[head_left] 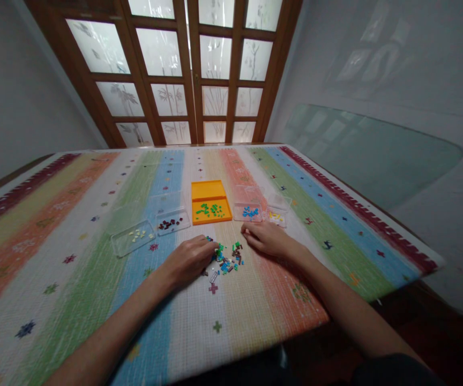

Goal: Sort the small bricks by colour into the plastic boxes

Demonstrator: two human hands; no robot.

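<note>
A loose pile of tiny toy building bricks (227, 262) in green, blue, brown, white and grey lies on the striped cloth between my hands. At its left edge rests my left hand (194, 258), fingers curled down against the bricks; what they pinch, if anything, is hidden. My right hand (264, 239) lies to the right of the pile, just in front of the clear box of blue bricks (251, 213). Its fingers are bent inward and closed, and I cannot see whether a brick is in them.
Behind the pile stands an open orange box (211, 190) with green bricks. Clear boxes hold pale bricks (139, 235), dark red bricks (170, 223) and yellow bricks (275, 216). The striped cloth (74, 300) covers the table. Beyond it are wood-framed glass doors (191, 80).
</note>
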